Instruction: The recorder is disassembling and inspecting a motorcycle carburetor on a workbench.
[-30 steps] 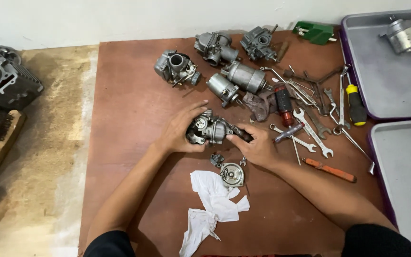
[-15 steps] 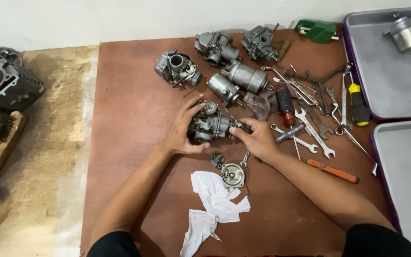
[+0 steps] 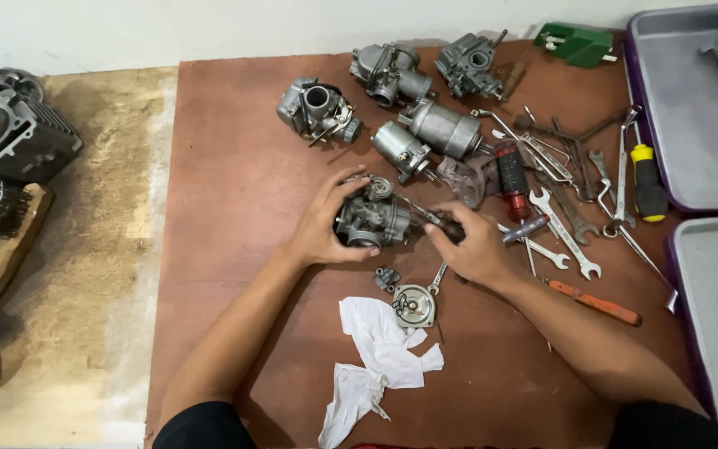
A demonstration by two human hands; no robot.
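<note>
Left hand (image 3: 323, 226) cups the carburetor (image 3: 371, 219) at frame centre; right hand (image 3: 475, 247) grips a screwdriver (image 3: 513, 233). Metal body: probably heavy, rigid, best held around its casting.

grey metal carburetor (image 3: 371, 218), on brown board (image 3: 234, 191)
</note>
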